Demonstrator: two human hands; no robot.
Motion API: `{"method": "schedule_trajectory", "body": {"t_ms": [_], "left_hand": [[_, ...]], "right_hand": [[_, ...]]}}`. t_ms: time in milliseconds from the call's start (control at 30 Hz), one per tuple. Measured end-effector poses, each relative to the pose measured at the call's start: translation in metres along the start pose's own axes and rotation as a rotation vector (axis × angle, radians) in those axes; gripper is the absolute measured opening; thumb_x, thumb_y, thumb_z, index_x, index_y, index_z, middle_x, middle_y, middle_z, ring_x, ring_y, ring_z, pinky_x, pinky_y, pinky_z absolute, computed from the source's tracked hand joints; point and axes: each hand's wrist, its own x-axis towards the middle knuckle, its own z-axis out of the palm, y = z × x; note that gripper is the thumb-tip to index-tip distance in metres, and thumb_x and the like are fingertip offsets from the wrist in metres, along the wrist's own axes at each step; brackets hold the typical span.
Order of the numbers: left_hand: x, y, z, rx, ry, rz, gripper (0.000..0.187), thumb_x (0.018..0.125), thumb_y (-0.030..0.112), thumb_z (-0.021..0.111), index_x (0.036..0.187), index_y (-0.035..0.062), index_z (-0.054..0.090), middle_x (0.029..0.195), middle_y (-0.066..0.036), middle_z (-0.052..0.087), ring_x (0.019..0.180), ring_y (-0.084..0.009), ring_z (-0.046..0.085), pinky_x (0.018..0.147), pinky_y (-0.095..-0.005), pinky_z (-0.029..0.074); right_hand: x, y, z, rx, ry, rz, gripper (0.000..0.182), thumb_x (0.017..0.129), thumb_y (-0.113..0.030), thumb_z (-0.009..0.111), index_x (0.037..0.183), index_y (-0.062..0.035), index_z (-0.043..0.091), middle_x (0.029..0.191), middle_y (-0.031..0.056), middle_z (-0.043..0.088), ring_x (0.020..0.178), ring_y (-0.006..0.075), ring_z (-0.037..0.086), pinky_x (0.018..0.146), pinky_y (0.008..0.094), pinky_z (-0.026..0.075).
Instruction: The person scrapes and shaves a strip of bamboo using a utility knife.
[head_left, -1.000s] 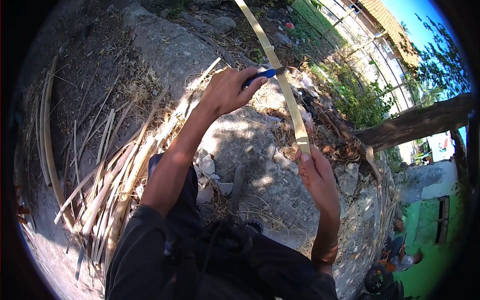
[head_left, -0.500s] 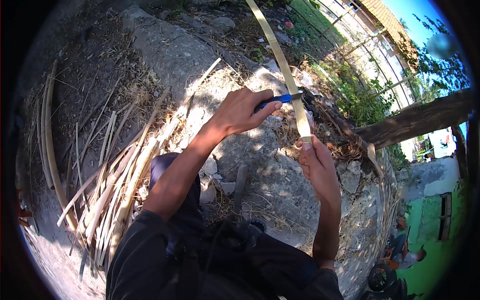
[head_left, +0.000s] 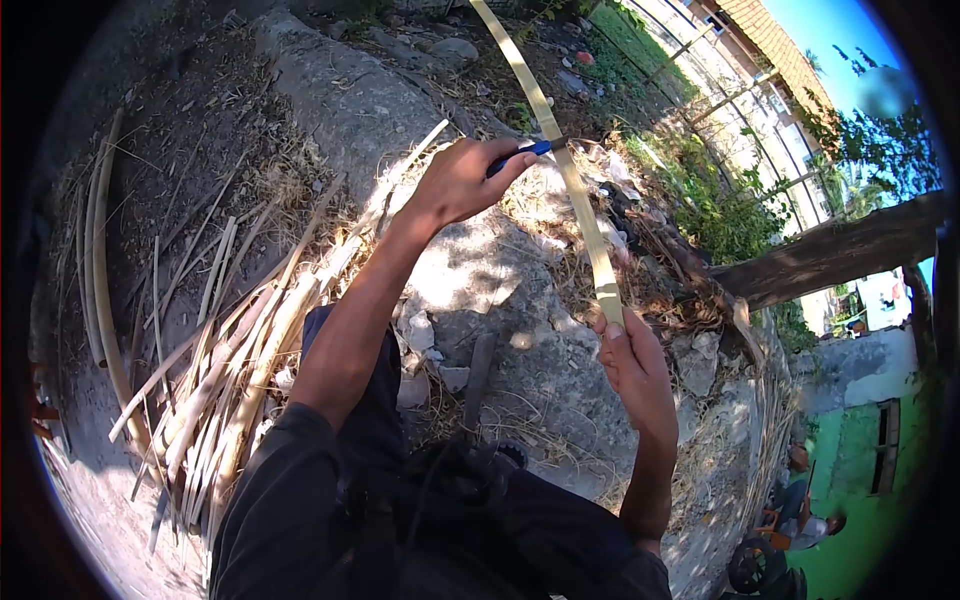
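Note:
A long, pale, flat strip (head_left: pixel 575 185) curves from the top of the view down to my right hand (head_left: pixel 635 365), whose fingers and thumb pinch its lower end. My left hand (head_left: pixel 467 182) is closed round the blue handle of a knife (head_left: pixel 535 150). The knife's short dark blade lies across the strip, well above my right hand. Part of the handle is hidden inside my left hand.
Pale split sticks (head_left: pixel 250 370) lie heaped at the left, with longer curved poles (head_left: pixel 100 250) beyond. A thick log (head_left: pixel 840 255) juts in from the right. Grey rock (head_left: pixel 350 110) spreads ahead. A person (head_left: pixel 808 528) sits at the lower right by a green wall (head_left: pixel 850 450).
My left hand has moved up and a little left with the knife, so the blade is farther up the strip. My right hand and the strip's lower end have dropped slightly.

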Motion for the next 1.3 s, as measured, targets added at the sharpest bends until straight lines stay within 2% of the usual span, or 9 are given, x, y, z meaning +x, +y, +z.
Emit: {"method": "schedule_trajectory", "body": {"t_ms": [167, 267, 333, 400, 433, 600, 1000, 1100, 1300], "left_hand": [[-0.018, 0.006, 0.024, -0.071, -0.046, 0.145, 0.045, 0.112, 0.044, 0.059, 0.105, 0.0025, 0.074, 0.064, -0.013, 0.054, 0.058, -0.0238, 0.051, 0.059, -0.0435, 0.040], [0.007, -0.027, 0.017, 0.078, 0.196, 0.171, 0.047, 0.112, 0.047, 0.058, 0.108, 0.0033, 0.075, 0.066, -0.014, 0.057, 0.059, -0.0278, 0.051, 0.060, -0.0444, 0.041], [0.002, -0.018, 0.010, 0.143, 0.417, 0.451, 0.049, 0.112, 0.049, 0.055, 0.107, 0.0040, 0.074, 0.064, -0.013, 0.056, 0.057, -0.0285, 0.051, 0.060, -0.0460, 0.040], [-0.017, 0.005, 0.010, -0.080, -0.053, 0.062, 0.051, 0.112, 0.051, 0.054, 0.105, 0.0041, 0.073, 0.062, -0.013, 0.054, 0.056, -0.0285, 0.052, 0.060, -0.0477, 0.040], [-0.026, 0.016, 0.015, -0.055, -0.072, 0.082, 0.051, 0.112, 0.051, 0.055, 0.105, 0.0042, 0.073, 0.060, -0.012, 0.053, 0.055, -0.0278, 0.053, 0.059, -0.0485, 0.039], [0.001, -0.007, -0.008, 0.068, 0.038, -0.004, 0.052, 0.112, 0.051, 0.054, 0.106, 0.0040, 0.076, 0.066, -0.013, 0.061, 0.059, -0.0283, 0.059, 0.063, -0.0440, 0.047], [-0.006, -0.009, -0.006, 0.062, -0.006, 0.009, 0.054, 0.112, 0.056, 0.053, 0.102, 0.0063, 0.073, 0.061, -0.012, 0.053, 0.056, -0.0249, 0.052, 0.059, -0.0461, 0.038], [-0.022, 0.012, 0.019, -0.064, -0.026, 0.177, 0.056, 0.111, 0.055, 0.054, 0.101, 0.0042, 0.075, 0.060, -0.014, 0.054, 0.054, -0.0263, 0.050, 0.060, -0.0465, 0.038], [0.000, -0.016, -0.008, 0.025, 0.000, 0.021, 0.060, 0.111, 0.058, 0.052, 0.106, 0.0037, 0.078, 0.059, -0.010, 0.055, 0.054, -0.0214, 0.049, 0.057, -0.0450, 0.036]], "right_hand": [[0.007, -0.003, -0.006, -0.008, 0.006, -0.007, 0.019, 0.117, -0.015, 0.046, 0.116, -0.0025, 0.060, 0.078, -0.0061, 0.044, 0.070, 0.0029, 0.036, 0.062, 0.0227, 0.032], [-0.010, -0.007, -0.003, -0.022, 0.015, 0.018, 0.019, 0.117, -0.014, 0.046, 0.116, -0.0021, 0.061, 0.078, -0.0059, 0.045, 0.070, 0.0032, 0.037, 0.062, 0.0228, 0.032], [-0.011, -0.008, -0.003, -0.046, 0.024, 0.011, 0.019, 0.117, -0.014, 0.046, 0.115, -0.0019, 0.061, 0.078, -0.0057, 0.045, 0.070, 0.0033, 0.038, 0.062, 0.0230, 0.032], [-0.004, -0.008, -0.006, 0.038, -0.011, -0.024, 0.021, 0.117, -0.015, 0.047, 0.114, -0.0012, 0.061, 0.079, -0.0048, 0.046, 0.070, 0.0040, 0.040, 0.062, 0.0242, 0.034], [-0.001, -0.010, -0.007, 0.044, -0.006, -0.023, 0.021, 0.117, -0.015, 0.047, 0.114, -0.0012, 0.061, 0.079, -0.0048, 0.046, 0.070, 0.0040, 0.040, 0.062, 0.0242, 0.034], [-0.011, 0.001, -0.005, -0.114, 0.015, -0.057, 0.021, 0.117, -0.019, 0.049, 0.115, -0.0018, 0.062, 0.078, -0.0030, 0.048, 0.070, 0.0053, 0.042, 0.063, 0.0261, 0.036], [-0.013, -0.005, -0.012, -0.213, 0.018, -0.019, 0.020, 0.117, -0.017, 0.047, 0.116, -0.0032, 0.062, 0.075, -0.0027, 0.046, 0.068, 0.0060, 0.040, 0.061, 0.0270, 0.035], [0.008, -0.003, -0.010, -0.117, 0.057, -0.044, 0.020, 0.116, -0.016, 0.048, 0.115, -0.0033, 0.062, 0.076, -0.0021, 0.047, 0.068, 0.0061, 0.040, 0.062, 0.0267, 0.035], [-0.012, 0.003, -0.012, -0.235, 0.042, -0.005, 0.018, 0.115, -0.014, 0.047, 0.114, -0.0025, 0.062, 0.077, -0.0023, 0.047, 0.069, 0.0061, 0.041, 0.062, 0.0263, 0.036]]}}
